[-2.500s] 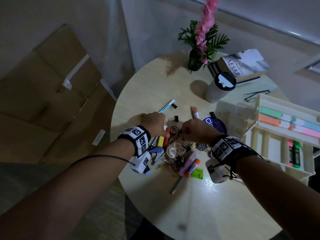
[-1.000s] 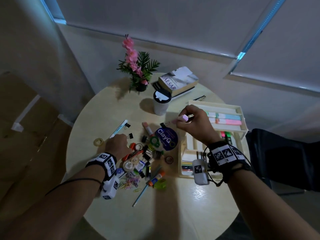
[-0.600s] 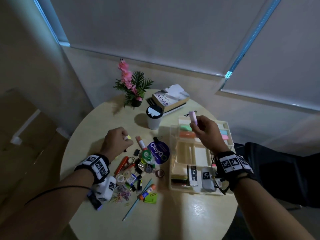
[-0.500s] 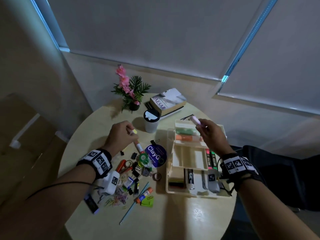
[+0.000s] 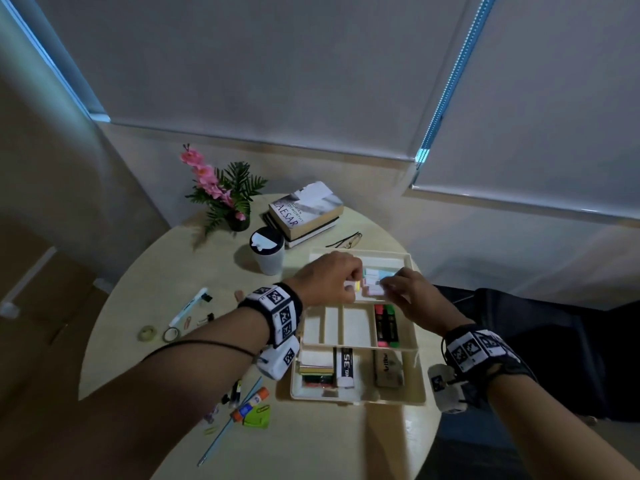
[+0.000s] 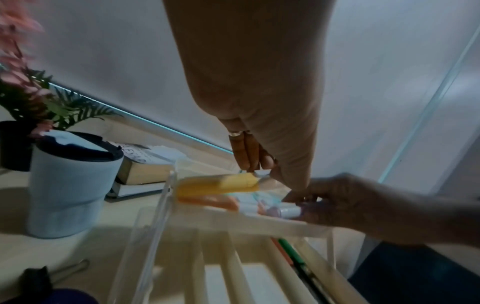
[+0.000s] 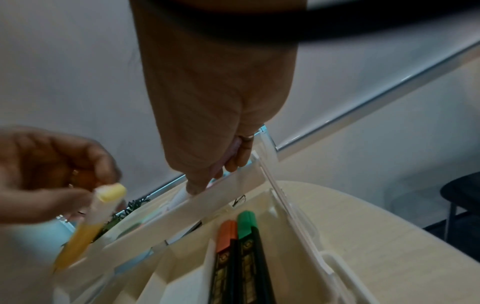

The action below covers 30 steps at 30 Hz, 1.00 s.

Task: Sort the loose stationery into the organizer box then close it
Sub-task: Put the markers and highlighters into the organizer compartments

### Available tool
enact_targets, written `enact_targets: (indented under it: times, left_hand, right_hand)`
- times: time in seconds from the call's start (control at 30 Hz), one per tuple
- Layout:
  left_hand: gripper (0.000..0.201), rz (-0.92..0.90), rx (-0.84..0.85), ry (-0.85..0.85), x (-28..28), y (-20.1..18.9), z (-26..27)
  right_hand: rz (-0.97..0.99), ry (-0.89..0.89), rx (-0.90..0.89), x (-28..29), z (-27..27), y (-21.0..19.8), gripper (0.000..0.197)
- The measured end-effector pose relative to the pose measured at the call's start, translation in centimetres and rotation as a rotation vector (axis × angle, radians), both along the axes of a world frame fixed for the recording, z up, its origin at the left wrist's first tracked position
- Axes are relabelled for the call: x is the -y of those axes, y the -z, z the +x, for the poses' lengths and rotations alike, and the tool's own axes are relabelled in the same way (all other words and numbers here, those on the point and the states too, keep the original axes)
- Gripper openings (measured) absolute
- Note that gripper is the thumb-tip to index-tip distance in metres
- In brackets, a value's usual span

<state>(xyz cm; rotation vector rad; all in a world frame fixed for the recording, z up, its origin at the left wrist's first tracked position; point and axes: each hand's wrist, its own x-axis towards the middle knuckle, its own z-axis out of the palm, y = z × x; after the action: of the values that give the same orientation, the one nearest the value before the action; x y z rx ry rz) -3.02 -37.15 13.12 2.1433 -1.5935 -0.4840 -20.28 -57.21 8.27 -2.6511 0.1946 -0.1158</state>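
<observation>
Yellow highlighter (image 6: 218, 184): pinched by its end in the left hand (image 5: 329, 277), hanging right over the far compartment of the organizer box (image 5: 417, 372), not set down yet.
Right hand (image 5: 410, 294): fingertips curled on a pale highlighter (image 6: 287, 210) that's already in that same compartment. Looks like it's seating it or nudging it over, can't say which.
How I'd do this step: lay the yellow one flat and parallel to the ones already there, cap ends the same way, and drop it into the gap the right hand is making. If it goes in at an angle it'll probably ride up on the others and the lid won't shut later.
Far compartment: a row of pastel highlighters, orange one (image 6: 207, 201) nearest the left wall.
Middle tray: green marker (image 7: 246, 246) and orange marker (image 7: 226, 257) side by side at the right; the other slots look bare.
Near compartment: a stack of sticky notes (image 5: 317, 368), an eraser (image 5: 344, 367), another flat block beside it.
Lid: clear, standing open.
Still on the table (image 5: 329, 441): glue stick (image 5: 251, 403), tape rolls (image 5: 159, 333), clips, a pen. Plenty left to sort.
</observation>
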Motion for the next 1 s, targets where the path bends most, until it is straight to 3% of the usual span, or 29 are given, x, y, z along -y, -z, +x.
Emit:
enact_targets:
  times: [0.33, 0.57, 0.67, 0.83, 1.0]
  left_hand:
    - [0.008, 0.062, 0.144, 0.008, 1.4, 3.4, -1.1]
    - [0.01, 0.103, 0.151, -0.002, -0.5, 3.6, 0.2]
    - [0.014, 0.019, 0.11, -0.066, -3.4, 3.4, 1.0]
    - [0.011, -0.065, 0.077, -0.204, -10.9, 3.3, 3.1]
    - [0.013, 0.033, -0.009, -0.418, -19.8, 4.3, 5.6]
  right_hand:
    - [0.058, -0.059, -0.002, 2.0, 0.0, 0.5, 0.024]
    - [0.153, 0.073, -0.083, 2.3, 1.1, 0.1, 0.015]
    - [0.108, 0.035, -0.105, 1.5, 1.7, -0.6, 0.014]
    - [0.077, -0.029, 0.012, -2.5, 2.8, -1.3, 0.007]
    - [0.054, -0.141, 0.021, -10.4, 5.4, -1.9, 0.009]
